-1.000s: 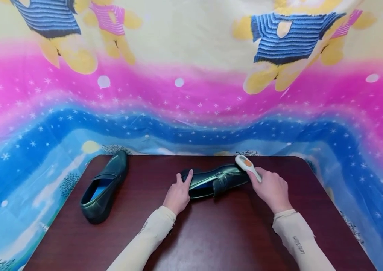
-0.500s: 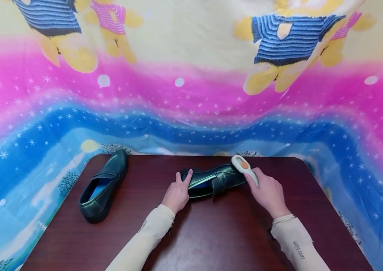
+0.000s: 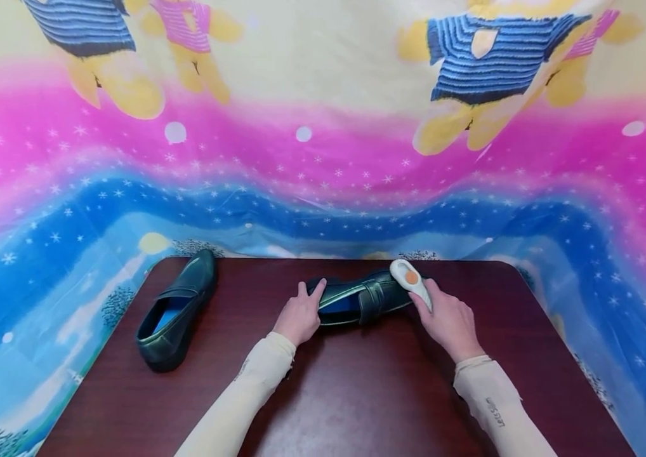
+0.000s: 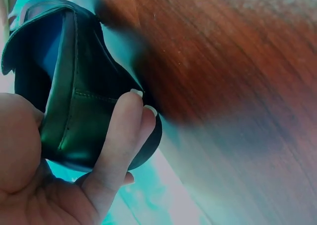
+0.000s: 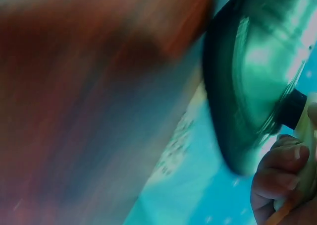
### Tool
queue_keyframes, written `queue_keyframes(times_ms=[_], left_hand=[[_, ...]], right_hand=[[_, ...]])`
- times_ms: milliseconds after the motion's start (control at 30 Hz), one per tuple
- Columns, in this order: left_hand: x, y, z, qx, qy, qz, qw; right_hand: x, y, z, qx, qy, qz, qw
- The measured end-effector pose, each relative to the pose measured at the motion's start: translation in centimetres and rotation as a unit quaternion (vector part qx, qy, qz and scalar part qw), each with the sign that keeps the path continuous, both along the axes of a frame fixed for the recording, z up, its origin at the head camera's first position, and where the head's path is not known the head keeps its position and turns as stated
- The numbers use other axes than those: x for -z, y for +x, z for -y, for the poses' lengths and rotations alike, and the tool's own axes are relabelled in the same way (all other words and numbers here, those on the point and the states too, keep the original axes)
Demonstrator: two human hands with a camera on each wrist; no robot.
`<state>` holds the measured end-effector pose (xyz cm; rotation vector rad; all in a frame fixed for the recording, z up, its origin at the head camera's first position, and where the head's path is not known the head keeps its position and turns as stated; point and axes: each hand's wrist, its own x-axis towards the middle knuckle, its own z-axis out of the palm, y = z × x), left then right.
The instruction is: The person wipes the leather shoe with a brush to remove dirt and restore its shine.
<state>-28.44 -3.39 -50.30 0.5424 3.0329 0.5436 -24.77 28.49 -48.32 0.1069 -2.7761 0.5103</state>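
Head view: your cream sleeves (image 3: 237, 400) reach in from the near edge of the dark red-brown desk (image 3: 346, 393). Along its left edge stands the second shoe (image 3: 183, 314), heel toward you, toe pointing at the far left corner, blue insole showing. Past the desk's middle, your left hand (image 3: 296, 317) grips the dark green loafer (image 3: 377, 298) by its heel; the left wrist view shows your thumb at the opening and fingers bent round the outside. That loafer is close to the far edge, midway between the sides, toe turned to the right edge; whether its sole touches the desk, I cannot tell. Your right hand (image 3: 448, 320) has its fingers curled round the white brush (image 3: 405, 277), whose dark head meets the toe's upper in the right wrist view. Beyond the far edge hangs a printed backdrop (image 3: 323, 158), blue below, then pink, with yellow figures in striped tops.
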Motion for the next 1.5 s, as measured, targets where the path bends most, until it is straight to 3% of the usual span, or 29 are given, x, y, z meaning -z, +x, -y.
queue_keyframes(times_ms=[200,367,533,767,900,1000,1267,1500], left_hand=[[-0.4,-0.4,0.1,0.006,-0.001,0.006,1.0],[-0.2,-0.3,0.2,0.006,0.002,0.01,0.9999],[0.4,0.1,0.1,-0.001,0.007,0.011,0.9999],[1.1,0.4,-0.1,-0.005,0.016,0.002,0.9999],[1.2,0.4,0.0,-0.01,-0.003,-0.01,0.9999],[1.2,0.4,-0.1,-0.009,-0.016,-0.027,0.9995],[1.1,0.4,-0.2,-0.006,-0.018,-0.037,0.9991],[0.8,0.4,0.2,-0.011,-0.014,-0.02,0.9996]], right_hand=[[0.5,1.6,-4.3,0.019,0.001,0.012,0.9997],[0.3,2.3,-5.5,0.02,-0.001,0.025,0.9995],[-0.4,1.9,-4.4,0.01,0.0,0.011,0.9999],[-1.7,0.0,-1.0,-0.03,0.039,0.002,0.9988],[-2.6,-1.1,0.5,-0.046,0.048,-0.006,0.9978],[-3.0,-1.4,0.5,-0.035,0.047,-0.001,0.9983],[-2.3,0.3,-3.1,0.016,0.022,0.012,0.9996],[-1.1,2.6,-7.0,0.05,0.012,0.032,0.9982]])
